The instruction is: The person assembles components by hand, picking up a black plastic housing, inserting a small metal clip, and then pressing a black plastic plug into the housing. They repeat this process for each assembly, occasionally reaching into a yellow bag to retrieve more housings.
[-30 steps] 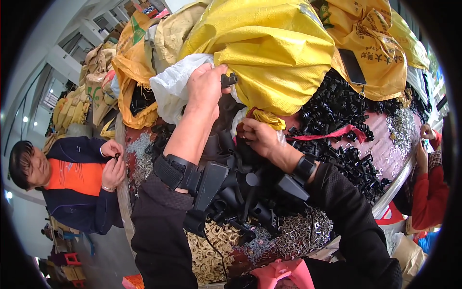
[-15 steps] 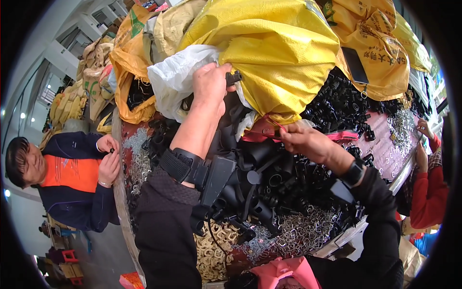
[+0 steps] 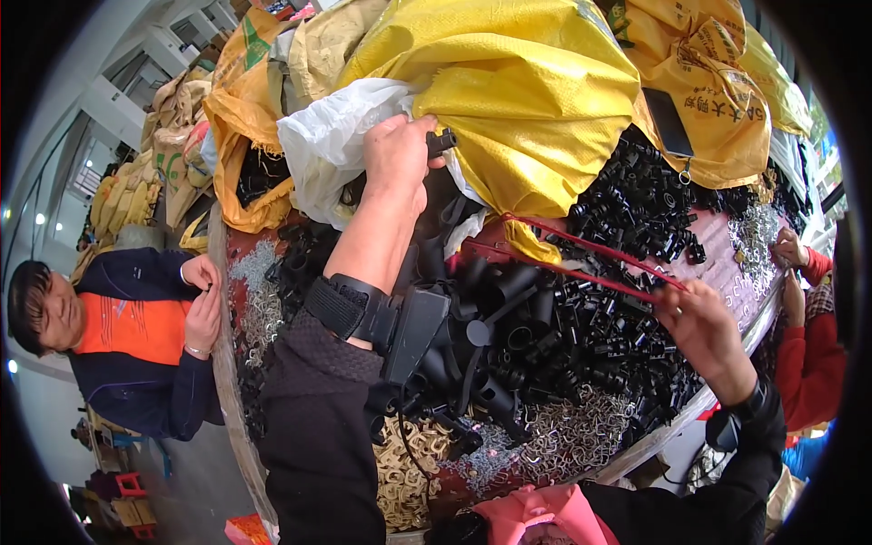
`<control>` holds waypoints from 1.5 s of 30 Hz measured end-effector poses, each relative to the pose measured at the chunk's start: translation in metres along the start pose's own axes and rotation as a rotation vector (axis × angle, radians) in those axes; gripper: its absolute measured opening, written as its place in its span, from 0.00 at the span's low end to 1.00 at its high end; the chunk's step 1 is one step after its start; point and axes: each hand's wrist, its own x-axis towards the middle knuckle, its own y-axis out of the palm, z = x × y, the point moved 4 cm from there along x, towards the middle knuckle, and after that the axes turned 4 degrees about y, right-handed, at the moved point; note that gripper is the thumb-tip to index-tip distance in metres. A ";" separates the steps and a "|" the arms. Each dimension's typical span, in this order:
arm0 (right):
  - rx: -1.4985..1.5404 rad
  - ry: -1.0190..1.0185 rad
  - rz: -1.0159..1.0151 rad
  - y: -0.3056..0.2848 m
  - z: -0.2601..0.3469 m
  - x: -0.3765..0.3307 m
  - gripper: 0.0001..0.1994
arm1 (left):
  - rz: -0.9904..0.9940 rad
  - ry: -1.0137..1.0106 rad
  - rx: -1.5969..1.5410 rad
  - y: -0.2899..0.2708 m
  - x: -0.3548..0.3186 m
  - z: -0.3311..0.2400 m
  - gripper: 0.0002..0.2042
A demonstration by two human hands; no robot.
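My left hand [image 3: 397, 159] is closed on a small black plastic fitting [image 3: 441, 143], up against the side of a large yellow woven sack [image 3: 518, 100]. A crumpled white plastic bag [image 3: 331, 136] lies beside that wrist. To the right, my right hand [image 3: 708, 331] pinches a red cord [image 3: 613, 254]. Two strands of the cord stretch taut from the sack's gathered lower corner to my fingers. Beneath the cord lie black plastic tubes [image 3: 495, 400] and smaller black parts.
Piles of metal hooks [image 3: 577, 436], cream-coloured pieces [image 3: 409, 463] and silvery bits [image 3: 754, 241] cover parts of the table. A phone [image 3: 668, 123] rests on an orange sack [image 3: 718, 91]. One person [image 3: 136, 336] works at the left, another in red sleeves [image 3: 808, 354] at the right.
My right hand has moved right and toward me, drawing the red cord out from the sack into two long strands. My left hand stays in place with the black fitting.
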 end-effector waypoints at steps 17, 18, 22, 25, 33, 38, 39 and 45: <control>-0.076 -0.479 0.128 -0.098 0.094 -0.134 0.11 | -0.048 0.038 -0.017 -0.002 0.007 -0.001 0.04; -0.065 -0.485 0.132 -0.107 0.089 -0.133 0.11 | -0.046 0.047 -0.007 0.003 0.004 -0.001 0.04; -1.141 -0.564 -0.227 -0.066 0.064 -0.094 0.08 | 0.215 0.259 0.328 0.040 -0.037 0.006 0.08; -1.466 -0.600 0.119 0.008 0.038 -0.031 0.05 | 0.457 0.530 0.690 0.059 -0.068 0.002 0.09; -1.591 -0.722 0.427 0.067 -0.041 0.131 0.07 | 0.112 0.146 0.071 0.013 0.001 -0.011 0.09; -1.819 -1.289 0.070 0.077 -0.059 0.179 0.13 | 0.078 0.117 0.018 0.007 0.012 -0.015 0.07; -1.673 -1.152 0.051 0.081 -0.060 0.189 0.14 | 0.073 0.124 0.037 0.004 0.014 -0.015 0.07; -1.188 -0.583 0.045 0.067 -0.076 0.224 0.17 | 0.015 0.089 0.117 0.001 0.021 -0.016 0.06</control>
